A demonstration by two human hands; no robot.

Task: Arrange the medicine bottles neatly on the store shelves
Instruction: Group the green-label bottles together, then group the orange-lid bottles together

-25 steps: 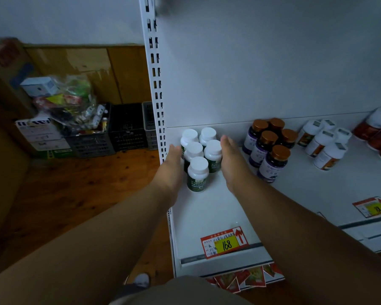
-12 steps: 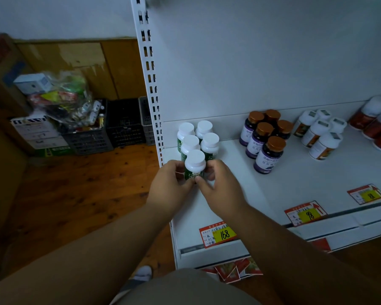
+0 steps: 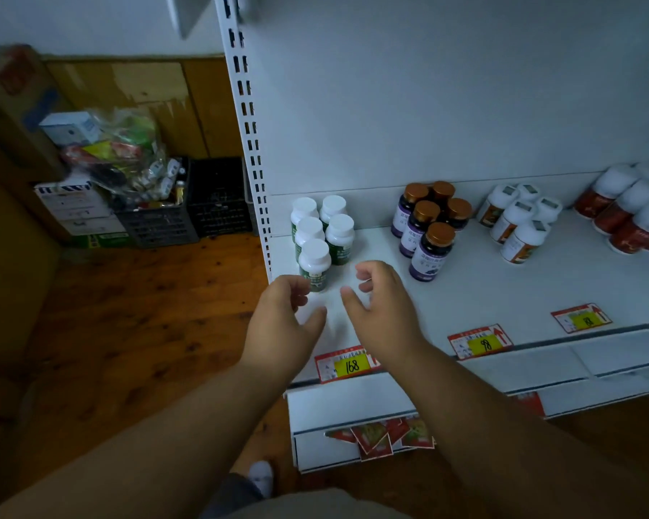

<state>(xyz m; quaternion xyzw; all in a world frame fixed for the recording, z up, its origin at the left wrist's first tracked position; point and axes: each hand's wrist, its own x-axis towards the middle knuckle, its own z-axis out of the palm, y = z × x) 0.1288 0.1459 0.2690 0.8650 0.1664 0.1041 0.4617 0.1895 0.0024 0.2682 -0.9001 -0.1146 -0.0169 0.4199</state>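
Bottles (image 3: 314,264) with white caps stand clustered just beyond both hands, upright on the shelf (image 3: 484,294). Left hand (image 3: 281,320) and right hand (image 3: 383,312) hang loosely curled, holding nothing. Likely light, rigid, smooth plastic; best held round the body below the cap.

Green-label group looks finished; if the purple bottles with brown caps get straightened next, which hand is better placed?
Probably the right hand: it hovers empty nearer the purple bottles. The left hand sits at the shelf's left end, by the front green-label bottle.
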